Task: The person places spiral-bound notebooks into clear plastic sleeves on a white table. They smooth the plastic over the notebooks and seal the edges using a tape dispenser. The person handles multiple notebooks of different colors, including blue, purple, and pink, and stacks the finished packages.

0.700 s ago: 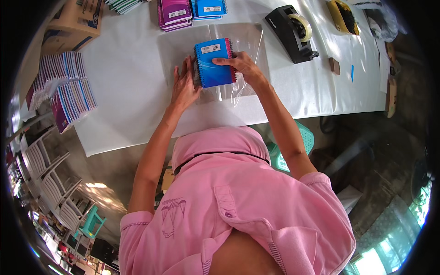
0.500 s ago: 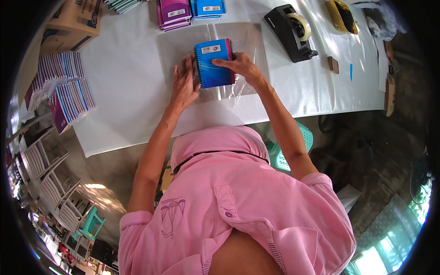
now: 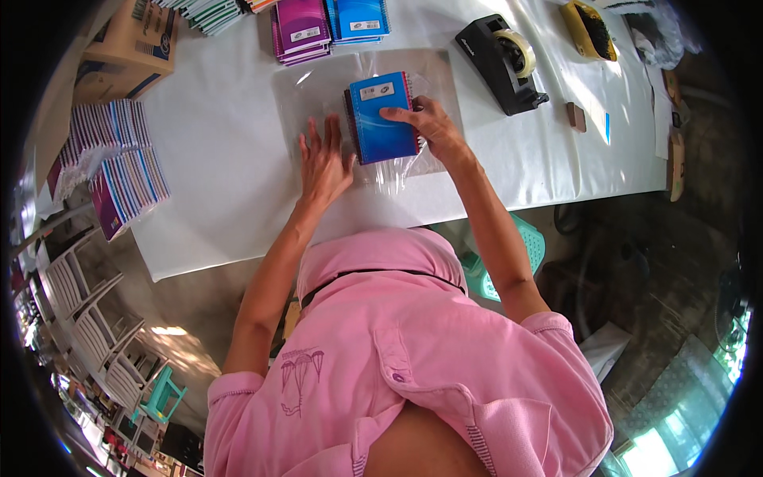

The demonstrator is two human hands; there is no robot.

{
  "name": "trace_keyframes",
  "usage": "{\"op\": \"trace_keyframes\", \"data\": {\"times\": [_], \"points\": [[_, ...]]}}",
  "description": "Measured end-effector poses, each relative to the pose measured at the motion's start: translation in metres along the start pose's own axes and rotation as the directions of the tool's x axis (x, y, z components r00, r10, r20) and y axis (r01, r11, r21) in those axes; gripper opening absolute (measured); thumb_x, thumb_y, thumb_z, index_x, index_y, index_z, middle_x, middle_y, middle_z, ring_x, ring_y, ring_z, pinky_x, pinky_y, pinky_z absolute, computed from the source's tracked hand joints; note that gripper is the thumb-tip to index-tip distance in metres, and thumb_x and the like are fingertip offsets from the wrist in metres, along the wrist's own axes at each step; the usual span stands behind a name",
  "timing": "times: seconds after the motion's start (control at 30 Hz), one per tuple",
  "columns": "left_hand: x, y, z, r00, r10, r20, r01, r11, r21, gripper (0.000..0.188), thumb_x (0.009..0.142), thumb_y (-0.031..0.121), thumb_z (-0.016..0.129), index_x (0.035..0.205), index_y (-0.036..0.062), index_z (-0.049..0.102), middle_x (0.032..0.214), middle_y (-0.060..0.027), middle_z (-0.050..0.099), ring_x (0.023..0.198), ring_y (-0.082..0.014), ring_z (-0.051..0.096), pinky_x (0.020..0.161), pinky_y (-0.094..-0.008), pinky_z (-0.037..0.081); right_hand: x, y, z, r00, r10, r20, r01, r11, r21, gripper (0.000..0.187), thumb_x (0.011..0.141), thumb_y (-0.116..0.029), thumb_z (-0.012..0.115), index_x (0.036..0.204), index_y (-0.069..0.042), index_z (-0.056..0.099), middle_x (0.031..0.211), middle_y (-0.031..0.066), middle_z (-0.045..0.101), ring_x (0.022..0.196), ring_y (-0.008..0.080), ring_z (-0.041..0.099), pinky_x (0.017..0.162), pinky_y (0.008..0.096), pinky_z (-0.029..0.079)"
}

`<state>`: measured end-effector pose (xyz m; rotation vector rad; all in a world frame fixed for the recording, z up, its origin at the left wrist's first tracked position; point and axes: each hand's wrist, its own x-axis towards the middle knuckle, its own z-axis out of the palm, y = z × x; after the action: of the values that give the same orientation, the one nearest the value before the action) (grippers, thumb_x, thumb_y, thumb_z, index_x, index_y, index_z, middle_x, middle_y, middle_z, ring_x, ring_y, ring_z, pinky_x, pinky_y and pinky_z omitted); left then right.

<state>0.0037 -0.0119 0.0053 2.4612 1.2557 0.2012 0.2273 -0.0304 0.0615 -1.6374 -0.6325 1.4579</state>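
A small stack of blue spiral notebooks [image 3: 383, 118] lies on a clear plastic sheet [image 3: 310, 95] spread over the white table [image 3: 222, 191]. My right hand [image 3: 429, 127] rests on the stack's right side, fingers pressing its blue cover. My left hand [image 3: 324, 163] lies flat on the plastic just left of the stack, fingers spread, apart from the notebooks.
Purple notebooks [image 3: 300, 28] and blue notebooks [image 3: 359, 17] are stacked at the table's far edge. A black tape dispenser [image 3: 501, 62] stands to the right. More notebook stacks [image 3: 119, 171] and a cardboard box [image 3: 127, 48] sit at left. A teal stool [image 3: 517, 254] is under the table.
My left hand has come off the notebooks' left side and now lies flat on the plastic beside them. My right hand stays on the stack.
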Motion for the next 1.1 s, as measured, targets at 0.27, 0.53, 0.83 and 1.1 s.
{"op": "trace_keyframes", "data": {"times": [0.27, 0.53, 0.83, 1.1], "points": [[0.011, -0.005, -0.01, 1.0, -0.017, 0.021, 0.017, 1.0, 0.02, 0.083, 0.081, 0.023, 0.068, 0.146, -0.002, 0.024, 0.15, -0.0147, 0.032, 0.14, -0.041, 0.021, 0.107, -0.0628, 0.021, 0.009, -0.005, 0.001, 0.999, 0.045, -0.029, -0.045, 0.999, -0.03, 0.076, 0.06, -0.033, 0.087, 0.111, 0.013, 0.055, 0.099, 0.0194, 0.064, 0.089, 0.025, 0.065, 0.082, 0.0339, 0.052], [0.01, -0.003, -0.009, 0.999, -0.042, 0.021, 0.041, 0.999, 0.029, 0.085, 0.081, 0.02, 0.068, 0.147, -0.0011, 0.021, 0.151, -0.0133, 0.032, 0.141, -0.0396, 0.019, 0.108, -0.0623, 0.019, 0.015, 0.007, 0.002, 0.997, 0.022, 0.08, -0.018, 0.998, -0.053, 0.067, 0.06, -0.037, 0.087, 0.102, 0.011, 0.064, 0.091, 0.0167, 0.068, 0.079, 0.0231, 0.066, 0.075, 0.0307, 0.052], [0.008, -0.021, -0.006, 0.999, -0.009, -0.049, 0.008, 1.0, -0.02, 0.089, 0.083, 0.025, 0.068, 0.15, 0.0028, 0.014, 0.152, -0.0145, 0.03, 0.142, -0.0409, 0.017, 0.109, -0.0627, 0.015, -0.021, 0.048, -0.027, 0.708, -0.666, -0.236, 0.149, 0.467, -0.872, 0.065, 0.074, -0.038, 0.079, 0.116, 0.006, 0.056, 0.11, 0.0251, 0.055, 0.099, 0.0395, 0.056, 0.081, 0.0445, 0.048], [0.038, 0.026, -0.03, 0.993, -0.117, -0.006, 0.074, 0.671, -0.738, 0.099, 0.083, 0.033, 0.071, 0.151, 0.0072, 0.004, 0.15, -0.0217, 0.028, 0.139, -0.0364, 0.025, 0.111, -0.0471, 0.023, -0.023, 0.055, 0.002, 0.711, -0.363, -0.602, 0.155, 0.916, -0.37, 0.09, 0.067, -0.041, 0.084, 0.122, 0.011, 0.036, 0.099, 0.0245, 0.057, 0.089, 0.0333, 0.06, 0.08, 0.0414, 0.049]]}}
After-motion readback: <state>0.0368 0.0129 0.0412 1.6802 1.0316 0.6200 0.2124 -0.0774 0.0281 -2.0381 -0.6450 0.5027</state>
